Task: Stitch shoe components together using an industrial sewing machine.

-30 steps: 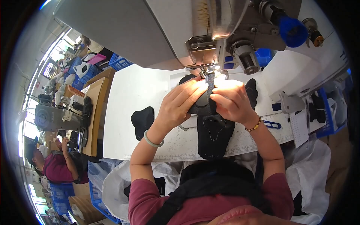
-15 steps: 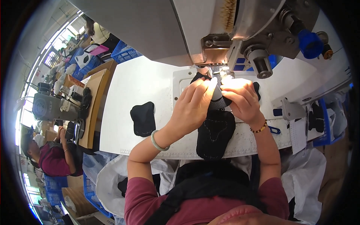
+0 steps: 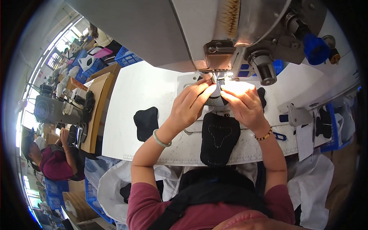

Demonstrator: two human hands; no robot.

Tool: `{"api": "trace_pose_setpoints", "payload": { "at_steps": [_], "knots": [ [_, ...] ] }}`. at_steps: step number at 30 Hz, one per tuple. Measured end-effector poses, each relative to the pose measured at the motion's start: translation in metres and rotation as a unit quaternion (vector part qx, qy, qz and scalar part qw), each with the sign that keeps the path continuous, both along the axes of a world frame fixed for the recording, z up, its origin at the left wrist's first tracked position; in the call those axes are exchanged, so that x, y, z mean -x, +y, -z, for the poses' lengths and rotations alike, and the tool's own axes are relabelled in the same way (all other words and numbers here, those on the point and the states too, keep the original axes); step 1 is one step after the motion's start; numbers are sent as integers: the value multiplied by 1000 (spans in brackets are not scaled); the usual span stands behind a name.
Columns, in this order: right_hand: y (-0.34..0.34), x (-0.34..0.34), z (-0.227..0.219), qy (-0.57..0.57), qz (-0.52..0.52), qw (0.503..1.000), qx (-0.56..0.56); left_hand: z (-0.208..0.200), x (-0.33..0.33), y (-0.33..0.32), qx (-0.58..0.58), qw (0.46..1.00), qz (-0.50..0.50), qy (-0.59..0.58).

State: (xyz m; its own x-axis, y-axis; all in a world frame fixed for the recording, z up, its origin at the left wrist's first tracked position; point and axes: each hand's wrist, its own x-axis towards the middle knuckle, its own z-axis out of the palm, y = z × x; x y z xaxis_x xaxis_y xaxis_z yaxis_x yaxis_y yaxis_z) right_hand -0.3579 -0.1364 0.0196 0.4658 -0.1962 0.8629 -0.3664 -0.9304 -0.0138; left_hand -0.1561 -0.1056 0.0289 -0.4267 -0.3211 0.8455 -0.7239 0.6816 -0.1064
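Note:
At the needle area of the sewing machine [image 3: 220, 50], a small dark grey fabric piece [image 3: 217, 101] lies under the lamp's glare. My left hand [image 3: 193, 100] pinches its left edge, fingertips close to the presser foot. From the right, my right hand [image 3: 246, 104] pinches the same piece, its fingers brightly lit and partly washed out. Just in front of both hands rests a black fabric piece [image 3: 220, 140] with a light stitched outline. Another black piece [image 3: 146, 123] lies on the left of the table. The exact stitching point is hidden by my fingers.
The white sewing table [image 3: 122, 115] has a ruler strip along its front edge. Beyond my right wrist lie a blue thread snipper [image 3: 280, 136] and a black piece [image 3: 262, 96]. A white sack [image 3: 111, 184] hangs below the table. At far left a person [image 3: 57, 163] works at another machine.
Both hands have shifted slightly, with the left fingers lower and a little left. The grey fabric piece has turned and moved upward under the machine head.

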Motion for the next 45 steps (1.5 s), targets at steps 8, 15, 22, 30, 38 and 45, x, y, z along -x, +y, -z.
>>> {"api": "trace_pose_setpoints", "payload": {
  "at_steps": [8,15,22,30,38,45],
  "knots": [
    [1,-5,-1,-16,28,999,1,9,-6,-12,13,999,35,26],
    [1,-6,6,-18,63,998,17,10,-6,-14,-10,999,11,35],
    [5,-11,-5,-38,100,994,9,4,-27,-27,-160,958,114,207],
    [3,-10,-2,-60,56,997,-2,2,-49,-82,-658,604,200,402],
    [3,-6,-3,-38,74,997,0,-9,-44,-70,-690,533,196,450],
    [6,-9,0,-27,65,998,4,-4,-45,-65,-670,505,277,468]
  ]
}}
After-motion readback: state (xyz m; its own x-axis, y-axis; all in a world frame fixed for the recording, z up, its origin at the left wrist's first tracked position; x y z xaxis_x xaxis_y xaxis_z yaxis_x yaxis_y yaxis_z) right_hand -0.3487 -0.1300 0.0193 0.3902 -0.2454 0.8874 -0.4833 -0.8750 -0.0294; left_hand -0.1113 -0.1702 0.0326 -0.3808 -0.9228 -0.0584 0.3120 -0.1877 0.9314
